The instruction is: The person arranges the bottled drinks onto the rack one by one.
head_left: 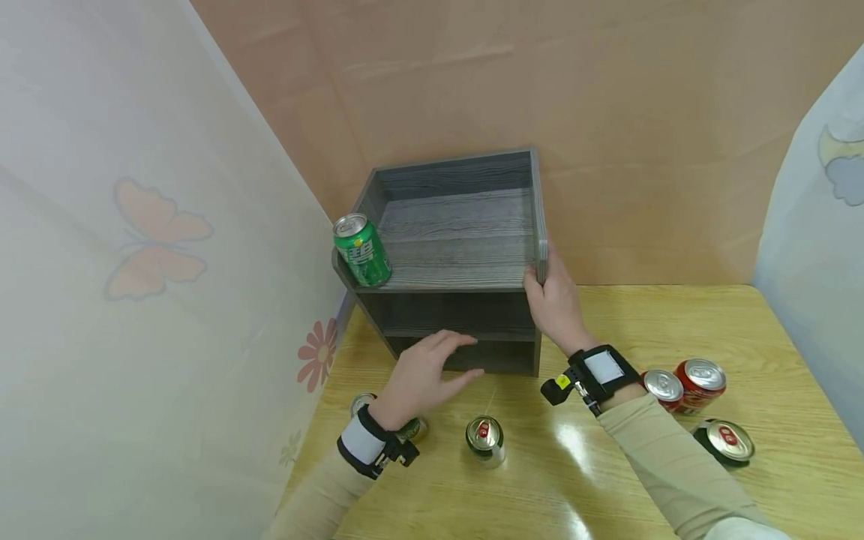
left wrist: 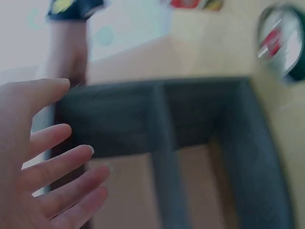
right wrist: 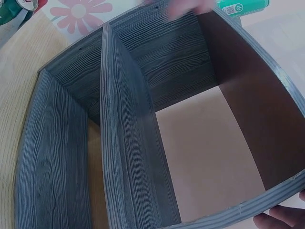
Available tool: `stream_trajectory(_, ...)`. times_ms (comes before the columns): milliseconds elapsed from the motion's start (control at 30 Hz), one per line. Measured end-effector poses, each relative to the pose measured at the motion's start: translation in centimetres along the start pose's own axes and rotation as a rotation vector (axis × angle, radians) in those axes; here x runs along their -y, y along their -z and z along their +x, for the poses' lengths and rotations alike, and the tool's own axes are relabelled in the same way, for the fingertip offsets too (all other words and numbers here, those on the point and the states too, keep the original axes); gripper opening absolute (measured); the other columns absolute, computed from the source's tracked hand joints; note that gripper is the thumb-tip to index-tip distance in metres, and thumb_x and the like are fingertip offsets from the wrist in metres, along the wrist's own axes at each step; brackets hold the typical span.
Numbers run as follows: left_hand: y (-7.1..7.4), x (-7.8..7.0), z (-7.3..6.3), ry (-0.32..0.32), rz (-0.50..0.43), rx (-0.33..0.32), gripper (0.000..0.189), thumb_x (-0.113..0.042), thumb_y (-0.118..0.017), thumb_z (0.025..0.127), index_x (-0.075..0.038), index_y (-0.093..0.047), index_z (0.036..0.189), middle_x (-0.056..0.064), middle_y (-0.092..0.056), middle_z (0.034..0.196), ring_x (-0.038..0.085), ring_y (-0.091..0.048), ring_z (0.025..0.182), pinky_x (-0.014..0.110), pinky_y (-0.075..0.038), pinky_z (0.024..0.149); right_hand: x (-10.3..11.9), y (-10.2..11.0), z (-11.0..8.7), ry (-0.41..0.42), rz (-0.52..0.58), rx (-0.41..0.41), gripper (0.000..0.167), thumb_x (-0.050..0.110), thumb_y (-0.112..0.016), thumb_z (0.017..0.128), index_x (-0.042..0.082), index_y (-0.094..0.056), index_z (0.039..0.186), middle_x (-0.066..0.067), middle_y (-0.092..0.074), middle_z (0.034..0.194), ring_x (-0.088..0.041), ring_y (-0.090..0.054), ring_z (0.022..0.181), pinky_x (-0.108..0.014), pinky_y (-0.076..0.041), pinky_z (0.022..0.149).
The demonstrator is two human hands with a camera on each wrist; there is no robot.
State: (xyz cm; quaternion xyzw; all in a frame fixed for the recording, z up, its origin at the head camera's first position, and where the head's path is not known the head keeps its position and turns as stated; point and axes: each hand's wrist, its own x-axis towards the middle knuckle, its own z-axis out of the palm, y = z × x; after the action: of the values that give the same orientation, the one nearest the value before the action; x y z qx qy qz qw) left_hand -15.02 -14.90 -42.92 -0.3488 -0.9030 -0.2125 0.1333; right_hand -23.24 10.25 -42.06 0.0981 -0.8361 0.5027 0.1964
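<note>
A grey wood-grain shelf unit (head_left: 459,251) stands against the back wall, with a tray-like top and two open levels below. My right hand (head_left: 556,304) grips its right side panel near the front, thumb inside and fingers outside. On the top's left front corner stands a green can (head_left: 364,255). My left hand (head_left: 418,379) hovers before the lower openings, fingers spread and nothing in them. In the left wrist view its fingers (left wrist: 71,171) overlap the unit's edge. Below it, a can with a red tab (head_left: 484,442) stands on the table.
Partly hidden behind the left wrist are cans (head_left: 412,430). To the right, beside the right forearm, stand two red cans (head_left: 702,384) and a dark can with a red tab (head_left: 727,442). A patterned white wall (head_left: 202,300) runs close along the left.
</note>
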Motion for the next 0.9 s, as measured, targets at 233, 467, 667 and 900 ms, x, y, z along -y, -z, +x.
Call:
stream_trajectory(233, -5.3, -0.7, -2.5, 0.081, -0.035, 0.351, 0.058, -0.058, -0.066, 0.094, -0.019, -0.063, 0.138, -0.001, -0.063, 0.133, 0.012, -0.066, 0.109, 0.021, -0.055, 0.072, 0.0, 0.0, 0.0, -0.007, 0.003, 0.006, 0.064, 0.023, -0.041, 0.109, 0.008, -0.011, 0.164, -0.024, -0.030, 0.160, -0.045, -0.045, 0.134, -0.063, -0.043, 0.100)
stream_trajectory(467, -8.3, -0.8, -4.9, 0.151, -0.089, 0.521, 0.078, -0.074, -0.060, 0.087, -0.019, -0.060, 0.142, 0.000, -0.059, 0.140, 0.013, -0.064, 0.112, 0.026, -0.055, 0.080, 0.0, 0.0, 0.0, -0.002, 0.010, 0.001, 0.064, 0.022, -0.041, 0.109, 0.010, -0.012, 0.164, -0.022, -0.030, 0.160, -0.044, -0.042, 0.137, -0.063, -0.040, 0.103)
stream_trajectory(667, -9.5, -0.9, -6.3, 0.138, -0.090, 0.491, 0.085, -0.080, -0.063, 0.081, -0.021, -0.059, 0.142, -0.004, -0.060, 0.135, 0.011, -0.062, 0.112, 0.026, -0.053, 0.086, -0.2, -0.1, 0.2, 0.007, 0.026, 0.005, 0.064, 0.021, -0.041, 0.109, 0.014, -0.011, 0.165, -0.021, -0.030, 0.160, -0.044, -0.041, 0.138, -0.065, -0.038, 0.104)
stream_trajectory(900, -10.8, -0.7, -7.2, 0.164, -0.071, 0.458, 0.082, -0.072, -0.067, 0.084, -0.020, -0.055, 0.146, -0.002, -0.059, 0.138, 0.014, -0.062, 0.115, 0.031, -0.054, 0.088, -0.3, -0.1, 0.1, -0.008, 0.027, 0.012, 0.063, 0.022, -0.040, 0.109, 0.011, -0.012, 0.164, -0.022, -0.031, 0.159, -0.043, -0.041, 0.138, -0.063, -0.039, 0.104)
